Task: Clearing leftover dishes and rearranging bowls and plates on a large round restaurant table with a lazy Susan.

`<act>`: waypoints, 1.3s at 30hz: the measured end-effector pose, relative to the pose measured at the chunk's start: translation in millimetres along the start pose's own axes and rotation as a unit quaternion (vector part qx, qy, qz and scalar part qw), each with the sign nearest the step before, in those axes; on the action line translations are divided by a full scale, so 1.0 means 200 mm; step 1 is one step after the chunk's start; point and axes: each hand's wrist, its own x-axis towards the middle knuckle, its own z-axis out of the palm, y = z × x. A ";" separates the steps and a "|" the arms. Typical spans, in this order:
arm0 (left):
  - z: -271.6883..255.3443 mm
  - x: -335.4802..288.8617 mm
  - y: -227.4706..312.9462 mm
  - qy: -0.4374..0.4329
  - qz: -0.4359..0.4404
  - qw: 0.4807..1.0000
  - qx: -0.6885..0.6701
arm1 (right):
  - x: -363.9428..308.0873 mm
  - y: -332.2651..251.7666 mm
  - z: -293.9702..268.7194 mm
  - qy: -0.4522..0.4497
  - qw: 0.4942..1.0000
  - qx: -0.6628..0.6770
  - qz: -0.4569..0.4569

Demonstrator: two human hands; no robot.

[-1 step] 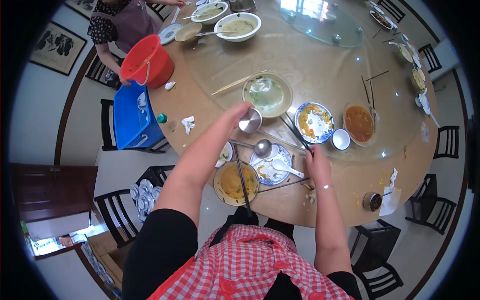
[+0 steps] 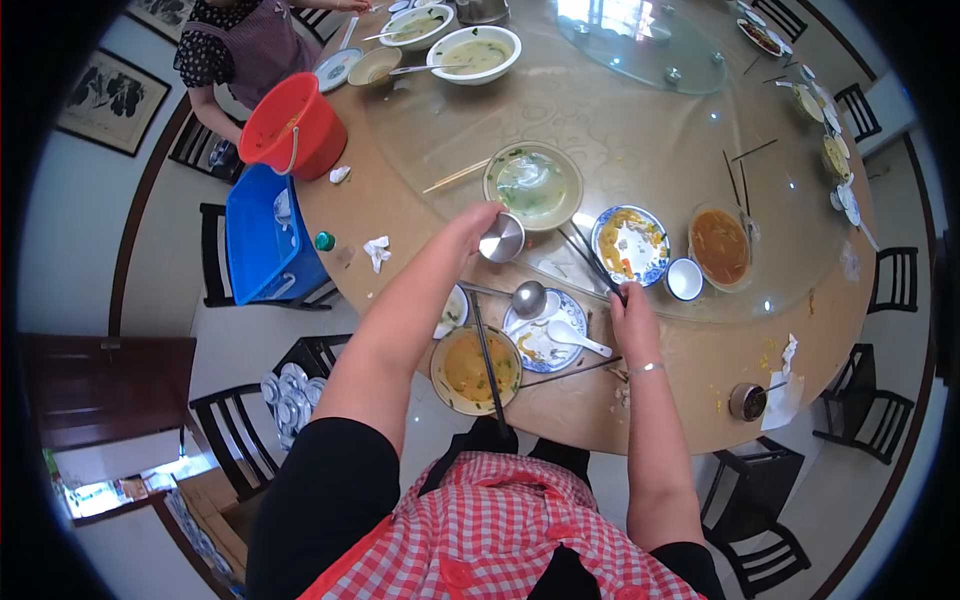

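My left hand (image 2: 478,224) is closed on the rim of a small metal cup (image 2: 502,239), just below a large bowl of pale, clear soup (image 2: 533,186). In my right hand (image 2: 634,308) are dark chopsticks (image 2: 592,262), their far ends pointing up and left toward the soup bowl. Right beside them lies a blue-rimmed plate with yellow food scraps (image 2: 630,246), a small white cup (image 2: 684,279) next to it. Between my arms are a metal ladle (image 2: 529,299), a blue-and-white plate (image 2: 540,352) bearing white spoons (image 2: 577,336), and a bowl of orange soup (image 2: 464,368) with chopsticks across it.
A red bucket (image 2: 318,140) stands at the table's left edge, by a blue bin (image 2: 262,262) on a chair. Another person (image 2: 255,50) is behind it. White soup bowls (image 2: 474,56) stand far left; a reddish-brown soup bowl (image 2: 720,247) is at right. Stacked dishes (image 2: 290,400) rest on a chair.
Both my hands keep their holds, almost unmoved. The other person's hand beside the red bucket has slipped out of sight behind it.
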 end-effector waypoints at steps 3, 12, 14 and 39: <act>0.00 0.06 0.07 0.059 0.052 0.997 -0.008 | 0.03 -0.04 0.09 0.186 0.971 -0.038 -0.147; -0.18 0.07 0.09 0.069 0.085 0.991 0.074 | -0.13 0.04 0.29 -0.059 0.992 0.090 0.065; -0.27 -0.01 0.06 0.059 0.075 0.992 0.080 | -0.09 0.07 0.32 -0.097 0.988 0.093 0.074; -0.58 -0.69 -1.18 -0.136 -0.051 0.988 0.058 | -0.57 0.49 0.13 -0.026 0.952 0.255 0.169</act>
